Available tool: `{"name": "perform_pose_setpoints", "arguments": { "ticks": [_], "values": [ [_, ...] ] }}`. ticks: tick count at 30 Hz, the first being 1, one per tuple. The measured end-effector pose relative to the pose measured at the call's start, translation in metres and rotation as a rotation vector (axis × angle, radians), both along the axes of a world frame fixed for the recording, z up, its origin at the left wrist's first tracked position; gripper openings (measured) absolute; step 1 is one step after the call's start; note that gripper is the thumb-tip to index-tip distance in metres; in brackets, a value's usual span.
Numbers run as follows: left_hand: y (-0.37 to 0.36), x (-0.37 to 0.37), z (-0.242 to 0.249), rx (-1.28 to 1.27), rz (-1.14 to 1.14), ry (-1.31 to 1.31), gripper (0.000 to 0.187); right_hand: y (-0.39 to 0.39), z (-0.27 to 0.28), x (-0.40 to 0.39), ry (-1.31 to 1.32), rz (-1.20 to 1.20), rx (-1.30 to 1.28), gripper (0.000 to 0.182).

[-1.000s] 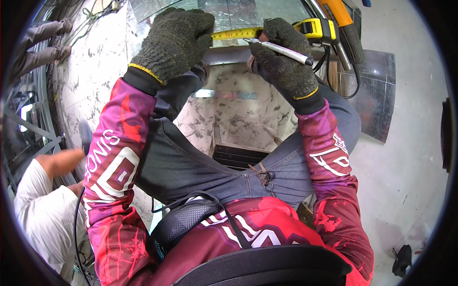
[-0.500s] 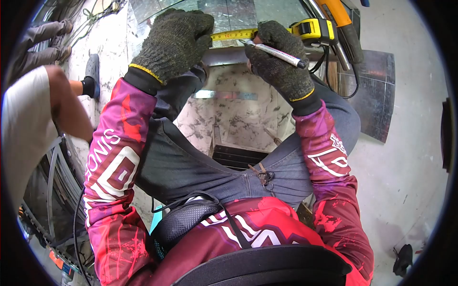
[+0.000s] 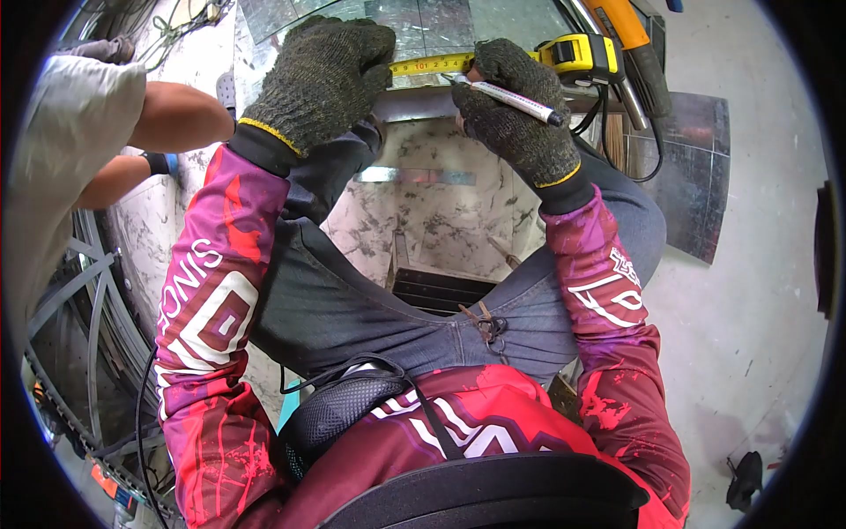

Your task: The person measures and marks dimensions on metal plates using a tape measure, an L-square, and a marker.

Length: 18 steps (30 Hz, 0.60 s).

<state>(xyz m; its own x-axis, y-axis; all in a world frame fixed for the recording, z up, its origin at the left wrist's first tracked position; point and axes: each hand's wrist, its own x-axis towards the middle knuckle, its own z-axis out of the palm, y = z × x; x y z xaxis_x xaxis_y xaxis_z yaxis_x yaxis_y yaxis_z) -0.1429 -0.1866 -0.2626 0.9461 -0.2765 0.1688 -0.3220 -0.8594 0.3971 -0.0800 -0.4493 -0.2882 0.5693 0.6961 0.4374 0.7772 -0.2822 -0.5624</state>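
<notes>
A yellow tape measure (image 3: 577, 58) lies at the upper right, its blade (image 3: 432, 65) drawn out leftward across a shiny metal sheet (image 3: 423, 25). My left hand (image 3: 328, 81), in a dark knit glove, is closed around the left end of the blade; the tip is hidden by the glove. My right hand (image 3: 518, 106), gloved the same way, pinches a white marker (image 3: 515, 101) whose tip points left, close to the sheet's near edge just below the blade. Its upper fingers rest at the blade beside the tape case.
Another person's bare legs (image 3: 181, 119) are close on my left. Metal strips (image 3: 95, 326) pile up at the lower left. A dark metal sheet (image 3: 683, 172) and an orange-handled tool (image 3: 621, 24) lie at right. A thin metal strip (image 3: 414, 175) lies between my legs.
The other person's legs at left have moved right, nearer my left arm. My hands, the tape measure and the marker hold the same position.
</notes>
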Motion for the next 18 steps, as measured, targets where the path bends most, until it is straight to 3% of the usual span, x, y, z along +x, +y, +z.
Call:
{"name": "perform_pose_setpoints", "arguments": {
  "ticks": [2,18],
  "values": [
    [-0.0006,-0.0001,0.0017,0.007,0.008,0.012,0.022,0.0004,0.001,-0.0007,0.139,-0.024,0.024,0.047],
    [0.0003,0.0,-0.0018,0.002,0.0,-0.013,0.022,0.0007,-0.0002,-0.0016,0.125,-0.028,0.019,0.045]
  ]
}}
